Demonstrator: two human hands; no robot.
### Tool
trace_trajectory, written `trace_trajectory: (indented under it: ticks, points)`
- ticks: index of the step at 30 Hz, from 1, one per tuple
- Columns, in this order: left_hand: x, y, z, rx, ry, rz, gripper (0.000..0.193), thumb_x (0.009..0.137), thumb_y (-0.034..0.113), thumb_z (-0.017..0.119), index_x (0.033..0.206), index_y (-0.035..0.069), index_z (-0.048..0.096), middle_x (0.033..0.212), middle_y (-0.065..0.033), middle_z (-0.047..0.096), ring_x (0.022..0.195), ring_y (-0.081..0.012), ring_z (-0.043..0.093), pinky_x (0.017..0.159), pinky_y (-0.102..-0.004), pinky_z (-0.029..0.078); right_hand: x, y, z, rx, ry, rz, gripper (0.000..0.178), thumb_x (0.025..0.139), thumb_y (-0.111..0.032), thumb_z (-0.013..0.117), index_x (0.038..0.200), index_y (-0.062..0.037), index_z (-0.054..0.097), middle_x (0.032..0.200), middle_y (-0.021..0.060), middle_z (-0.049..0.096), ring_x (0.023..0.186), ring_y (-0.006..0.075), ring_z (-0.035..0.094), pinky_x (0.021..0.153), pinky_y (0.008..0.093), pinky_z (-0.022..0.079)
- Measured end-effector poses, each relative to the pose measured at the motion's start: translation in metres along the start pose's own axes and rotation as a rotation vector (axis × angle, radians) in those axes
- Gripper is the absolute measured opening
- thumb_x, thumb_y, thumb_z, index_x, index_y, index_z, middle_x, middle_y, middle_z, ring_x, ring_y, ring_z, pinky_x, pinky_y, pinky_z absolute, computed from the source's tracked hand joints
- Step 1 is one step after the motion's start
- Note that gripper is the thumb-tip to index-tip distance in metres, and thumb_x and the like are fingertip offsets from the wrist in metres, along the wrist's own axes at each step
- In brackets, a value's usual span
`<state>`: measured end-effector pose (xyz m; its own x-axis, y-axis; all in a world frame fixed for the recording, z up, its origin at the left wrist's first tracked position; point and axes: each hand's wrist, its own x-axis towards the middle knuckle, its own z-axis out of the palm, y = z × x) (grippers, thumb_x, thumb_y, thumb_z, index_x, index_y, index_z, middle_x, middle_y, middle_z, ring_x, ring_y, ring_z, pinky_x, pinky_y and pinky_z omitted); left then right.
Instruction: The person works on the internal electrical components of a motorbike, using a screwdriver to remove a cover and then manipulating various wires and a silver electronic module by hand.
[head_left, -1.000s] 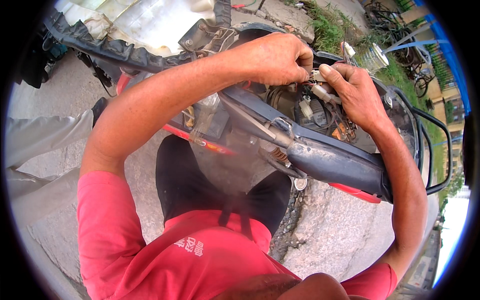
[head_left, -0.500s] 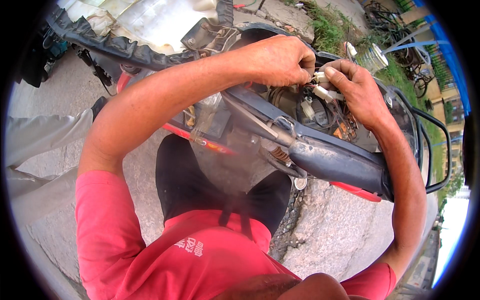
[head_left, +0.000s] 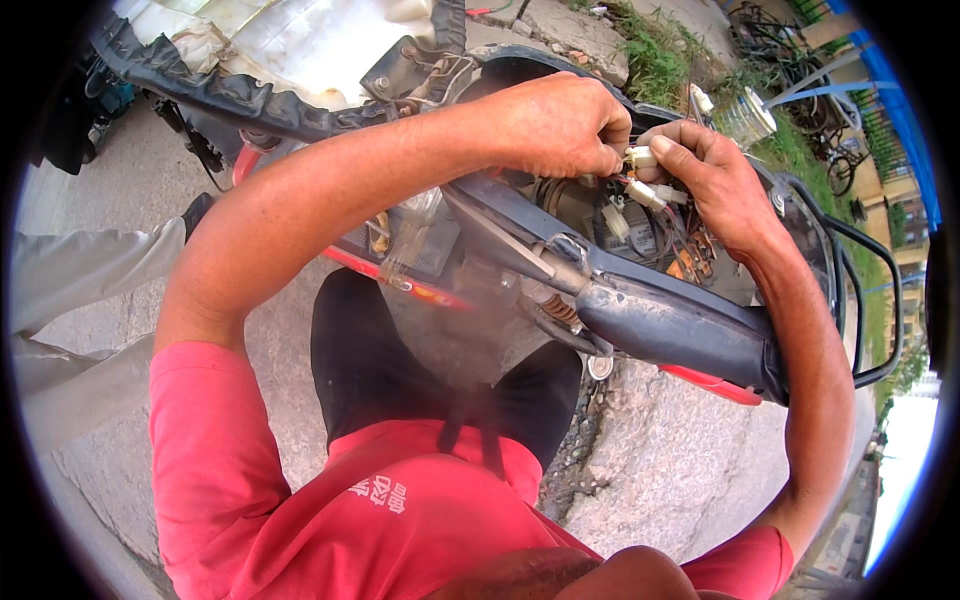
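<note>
Both my hands meet over the opened body of a motorcycle (head_left: 680, 320). Between my right hand's (head_left: 715, 180) thumb and fingers is a white plug connector (head_left: 640, 157). My left hand (head_left: 560, 125) is closed in a pinch at the connector's left side, where thin wires run; what exactly its fingertips grip is partly hidden. Just below hangs a second white connector (head_left: 646, 196) with wires on it. Another pale connector (head_left: 616, 222) lies lower, inside the frame. Loose wires and orange-brown terminals (head_left: 683, 265) show beneath my right hand.
A black grab rail (head_left: 885, 250) curves out at the right. Upper left is a black-edged part with a white inside (head_left: 300, 50). A clear jar (head_left: 748, 118) stands beyond my right hand. Someone's light trouser leg (head_left: 95, 275) is at the left.
Both hands stay in nearly the same place with the white connector between them. The connector below them has shifted slightly left and down.
</note>
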<state>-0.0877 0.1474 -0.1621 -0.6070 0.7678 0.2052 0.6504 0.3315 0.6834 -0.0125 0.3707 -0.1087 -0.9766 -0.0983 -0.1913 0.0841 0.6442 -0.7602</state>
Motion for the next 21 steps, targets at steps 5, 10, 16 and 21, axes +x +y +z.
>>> trace_trajectory:
  ticks: [5, 10, 16, 21]
  points:
    - [0.002, -0.004, 0.003, 0.101, 0.029, -0.04, 0.026, 0.088, 0.02, 0.065, 0.105, 0.004, 0.077, 0.094, -0.0146, 0.078, 0.079, -0.03, 0.076, 0.053, -0.0477, 0.064, -0.004, -0.008, 0.005, 0.06, 0.001, -0.033, 0.04, 0.111, -0.032, 0.055, 0.123, 0.0027, 0.071, 0.107, 0.0103, 0.077, 0.095, 0.0153, 0.069, 0.089, 0.0314, 0.054]
    - [-0.003, 0.003, -0.003, 0.107, 0.03, -0.026, 0.03, 0.087, 0.022, 0.066, 0.105, -0.001, 0.072, 0.099, -0.0232, 0.073, 0.095, -0.0404, 0.071, 0.086, -0.0481, 0.054, -0.007, -0.011, -0.001, 0.084, -0.004, -0.094, 0.047, 0.108, -0.032, 0.045, 0.118, 0.003, 0.075, 0.109, 0.0124, 0.078, 0.099, 0.018, 0.069, 0.091, 0.0337, 0.052]
    - [-0.004, 0.006, -0.005, 0.125, 0.058, -0.043, 0.024, 0.087, 0.014, 0.065, 0.104, 0.001, 0.075, 0.096, -0.0227, 0.076, 0.096, -0.0395, 0.073, 0.085, -0.0492, 0.057, -0.008, -0.015, -0.006, 0.02, -0.048, -0.088, 0.044, 0.102, -0.026, 0.047, 0.123, 0.0021, 0.074, 0.112, 0.0113, 0.077, 0.103, 0.0175, 0.068, 0.094, 0.0329, 0.051]
    - [-0.005, 0.007, -0.007, 0.082, 0.006, -0.106, 0.029, 0.086, 0.02, 0.064, 0.107, 0.0, 0.071, 0.097, -0.0231, 0.072, 0.095, -0.0389, 0.071, 0.085, -0.0483, 0.055, -0.007, -0.016, -0.009, -0.098, -0.095, -0.13, 0.044, 0.099, -0.02, 0.048, 0.129, 0.0024, 0.072, 0.117, 0.0079, 0.074, 0.109, 0.0155, 0.064, 0.1, 0.0317, 0.048]
